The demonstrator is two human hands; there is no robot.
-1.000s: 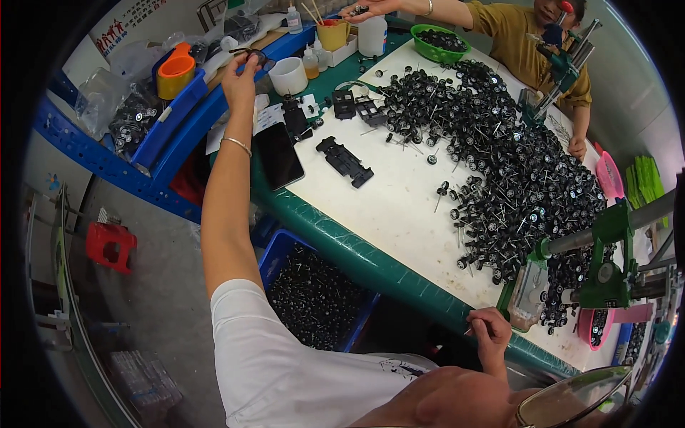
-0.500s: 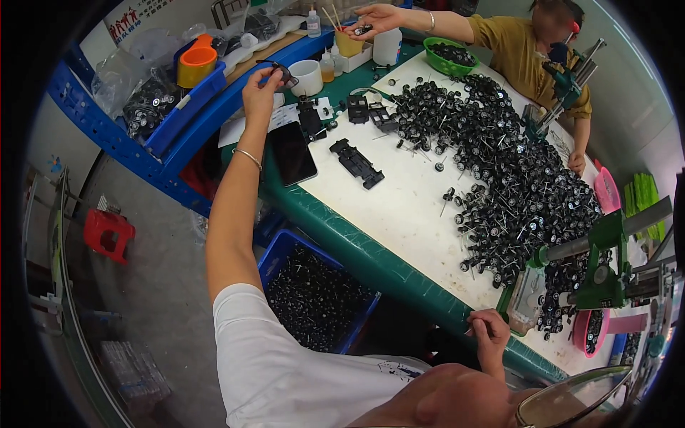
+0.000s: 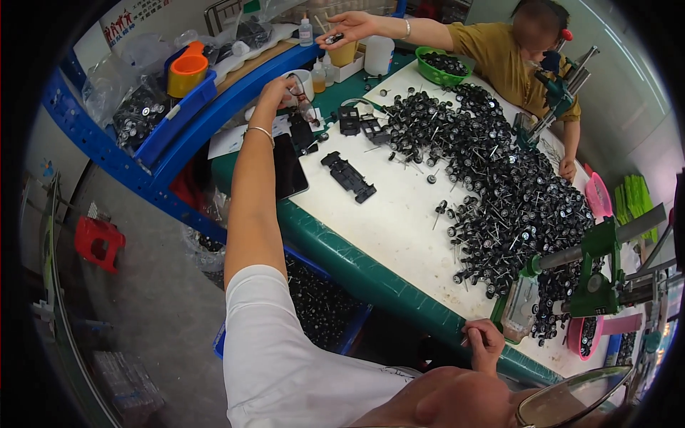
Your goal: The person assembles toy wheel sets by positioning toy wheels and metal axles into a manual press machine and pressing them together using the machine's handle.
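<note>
My left arm reaches far across the table's left side. My left hand (image 3: 276, 93) pinches a thin, dark, partly see-through piece (image 3: 307, 108) in front of a white tub (image 3: 300, 83); its exact kind is unclear. Below it lie a black toy car chassis (image 3: 302, 134) and a dark tablet (image 3: 289, 171). Another black chassis (image 3: 348, 177) rests alone on the white board. At the table's near edge, my right hand (image 3: 484, 344) has its fingers curled closed. Something small and thin seems to show at its fingertips, too small to name.
A big heap of small black wheels on axles (image 3: 499, 185) covers the board's right. Opposite, a co-worker's open hand (image 3: 349, 30) holds small parts. Green presses (image 3: 596, 271) stand at right. A blue bin of black parts (image 3: 321, 299) sits below the table, beside a blue rack (image 3: 171, 171).
My left hand has come down and slightly right with the piece, from above the tub's left side to in front of it. My right hand stays at the edge.
</note>
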